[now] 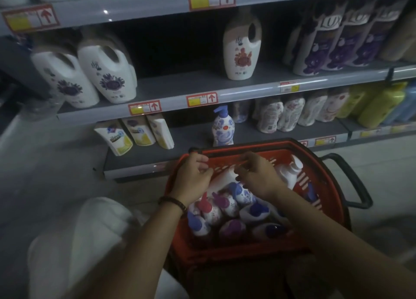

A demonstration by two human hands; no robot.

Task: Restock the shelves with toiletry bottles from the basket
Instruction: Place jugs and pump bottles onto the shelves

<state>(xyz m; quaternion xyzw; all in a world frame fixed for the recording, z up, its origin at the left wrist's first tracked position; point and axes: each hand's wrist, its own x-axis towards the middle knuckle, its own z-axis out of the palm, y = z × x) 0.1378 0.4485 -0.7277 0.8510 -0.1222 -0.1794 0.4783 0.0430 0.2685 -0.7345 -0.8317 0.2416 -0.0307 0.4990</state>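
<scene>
A red basket (335, 193) stands on the floor in front of the shelves. It holds several white pump bottles with blue and purple caps (254, 211) and a larger white bottle (290, 170). My left hand (191, 177) and my right hand (258, 177) hover close together over the far half of the basket. Their fingers are loosely curled, and I see nothing held in either. One blue-and-white pump bottle (222, 127) stands alone on the lowest shelf (191, 139), just behind the basket.
The middle shelf (180, 82) carries big white jugs at the left (108, 71), one red-flowered jug (242, 48) and purple packs at the right (342, 44), with a wide gap between. Refill pouches (135, 134) lean at the lower left. My white-clad knee (90, 242) is beside the basket.
</scene>
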